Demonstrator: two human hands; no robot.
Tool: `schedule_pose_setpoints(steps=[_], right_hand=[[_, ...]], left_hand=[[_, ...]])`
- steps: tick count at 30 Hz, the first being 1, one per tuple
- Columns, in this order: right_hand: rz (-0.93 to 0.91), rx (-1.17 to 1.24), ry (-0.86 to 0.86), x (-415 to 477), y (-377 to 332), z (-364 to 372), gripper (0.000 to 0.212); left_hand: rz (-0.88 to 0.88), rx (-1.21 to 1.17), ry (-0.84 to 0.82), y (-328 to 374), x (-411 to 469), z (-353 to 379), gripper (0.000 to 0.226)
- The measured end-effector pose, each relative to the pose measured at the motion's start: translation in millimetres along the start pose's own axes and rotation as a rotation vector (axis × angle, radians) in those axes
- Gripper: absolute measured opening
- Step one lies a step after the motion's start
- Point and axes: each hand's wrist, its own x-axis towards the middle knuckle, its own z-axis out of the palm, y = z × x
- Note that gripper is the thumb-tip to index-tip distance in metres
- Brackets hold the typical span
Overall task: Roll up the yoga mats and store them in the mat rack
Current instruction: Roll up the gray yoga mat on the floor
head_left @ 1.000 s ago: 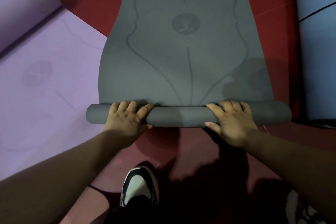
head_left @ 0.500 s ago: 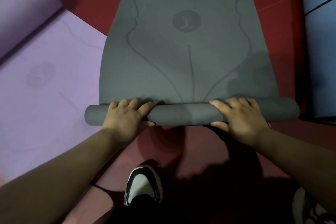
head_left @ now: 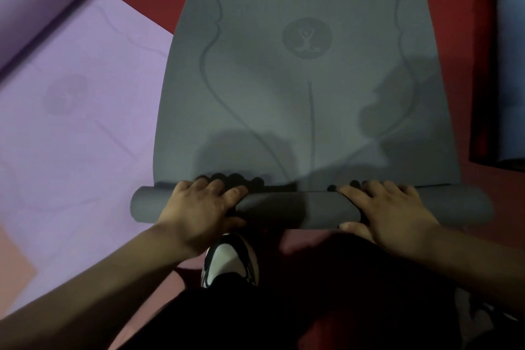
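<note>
Both arms are reaching forward and down, bare to the wrist, the left one coming in from the lower left and the right one from the lower right. The left hand [head_left: 199, 207] is lying palm-down over the rolled end of the grey mat [head_left: 295, 212], its fingers [head_left: 216, 187] curling over the top and the thumb tucking against the near side. The right hand [head_left: 392, 213] is gripping the same roll further along, fingers draping over the far edge, thumb [head_left: 350, 226] pressing on the near face. The two hands are sitting well apart, wrists roughly level.
</note>
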Motion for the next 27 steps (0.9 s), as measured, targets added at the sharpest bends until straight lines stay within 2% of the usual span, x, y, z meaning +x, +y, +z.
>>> schedule_pose_setpoints(steps=[4, 8, 10, 14, 22, 27], right_hand=[[-0.031, 0.026, -0.025, -11, 1, 12, 0.086], [-0.015, 0.019, 0.173, -13, -6, 33, 0.081], [0.003, 0.021, 0.232, -10, -8, 42, 0.078], [-0.014, 0.01, 0.261, -4, -6, 45, 0.076], [-0.02, 0.011, 0.241, 3, -3, 42, 0.076], [-0.017, 0.002, 0.221, 8, -1, 41, 0.076]], left_hand=[[0.02, -0.018, -0.024, 10, -7, 7, 0.066], [-0.012, -0.061, -0.161, 10, -2, 10, 0.077], [-0.016, -0.052, -0.161, 10, -1, 12, 0.076], [-0.027, -0.006, -0.091, 12, -3, 23, 0.069], [-0.026, -0.022, 0.204, 22, -18, 30, 0.063], [-0.037, -0.048, 0.136, 26, -19, 29, 0.066]])
